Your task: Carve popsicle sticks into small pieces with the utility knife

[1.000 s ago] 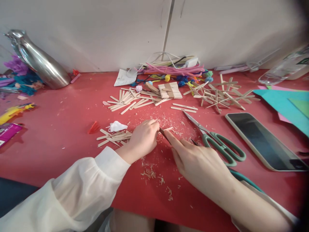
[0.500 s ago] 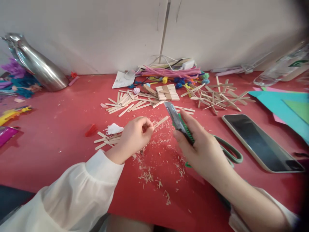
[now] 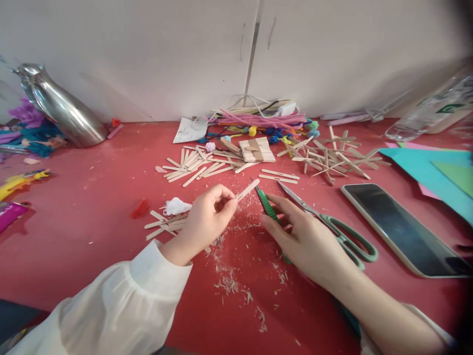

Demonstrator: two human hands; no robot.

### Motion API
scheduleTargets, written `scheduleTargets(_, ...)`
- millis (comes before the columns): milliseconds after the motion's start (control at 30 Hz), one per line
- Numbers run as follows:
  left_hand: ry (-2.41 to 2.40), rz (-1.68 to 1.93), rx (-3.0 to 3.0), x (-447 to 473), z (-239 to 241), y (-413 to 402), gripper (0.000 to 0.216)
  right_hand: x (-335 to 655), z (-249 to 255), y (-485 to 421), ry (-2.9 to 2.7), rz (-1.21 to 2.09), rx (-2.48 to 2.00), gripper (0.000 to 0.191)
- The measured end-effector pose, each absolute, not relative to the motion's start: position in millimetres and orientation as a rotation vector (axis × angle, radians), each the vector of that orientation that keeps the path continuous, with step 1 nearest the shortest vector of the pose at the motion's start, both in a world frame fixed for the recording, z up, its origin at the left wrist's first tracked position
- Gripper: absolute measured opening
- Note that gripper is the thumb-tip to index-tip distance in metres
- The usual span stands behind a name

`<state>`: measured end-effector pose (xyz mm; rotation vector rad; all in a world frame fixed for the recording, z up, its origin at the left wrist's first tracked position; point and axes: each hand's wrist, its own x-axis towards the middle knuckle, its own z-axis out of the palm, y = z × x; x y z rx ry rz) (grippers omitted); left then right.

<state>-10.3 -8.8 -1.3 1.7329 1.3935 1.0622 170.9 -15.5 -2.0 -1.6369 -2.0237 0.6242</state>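
My left hand (image 3: 212,217) pinches a wooden craft stick (image 3: 248,189) between thumb and fingertips, its free end pointing up and to the right. The stick seems to have a narrow slot near my fingers. In my right hand (image 3: 301,231) is a green utility knife (image 3: 266,203), its tip close to the stick's end. My palm and fingers hide part of the knife. Scissors (image 3: 306,207) with grey-green handles lie just beyond my right hand. Wood shavings (image 3: 229,283) are scattered below and between my hands.
Loose craft sticks (image 3: 188,165) and a bundled stack (image 3: 257,149) lie behind. Crossed sticks (image 3: 343,155) are piled back right. A phone (image 3: 402,229), coloured paper (image 3: 417,165) and a plastic bottle (image 3: 424,113) stand right; a steel jug (image 3: 70,106) stands back left.
The knife in my right hand has turned and come down, so its green side shows in place of the grey one. The scissors are more exposed. My left hand still holds the stick.
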Motion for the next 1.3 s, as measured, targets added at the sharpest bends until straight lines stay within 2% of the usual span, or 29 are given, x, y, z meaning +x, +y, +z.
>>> scheduleTargets(133,1.378,1.103,1.968,-7,-1,-15,0.006,171,5,-16,-2.06,0.423,-1.464,0.03)
scheduleTargets(200,1.355,1.099,2.025,-5,1,-17,0.005,170,9,-16,-1.992,0.595,-1.417,0.025)
scheduleTargets(333,1.329,1.089,2.05,0,2,-19,0.003,168,11,-16,-1.693,1.15,-1.373,0.025)
scheduleTargets(433,1.299,1.082,2.001,2,0,-21,0.008,165,9,-17,-1.592,1.298,-1.317,0.026)
scheduleTargets(533,1.273,1.013,1.933,3,-1,-22,0.011,163,5,-16,-1.585,1.317,-1.296,0.025)
scheduleTargets(667,1.241,0.897,1.84,4,1,-24,0.003,161,4,-16,-1.569,1.307,-1.285,0.014)
scheduleTargets(800,1.244,0.829,1.846,3,3,-25,0.016,161,6,-17,-1.547,1.338,-1.219,0.007)
scheduleTargets(1067,1.082,0.693,1.645,3,8,-25,0.03,162,13,-18,-1.469,1.481,-1.069,0.01)
scheduleTargets(1300,1.018,0.69,1.553,2,8,-23,0.03,164,15,-19,-1.45,1.497,-1.093,0.01)
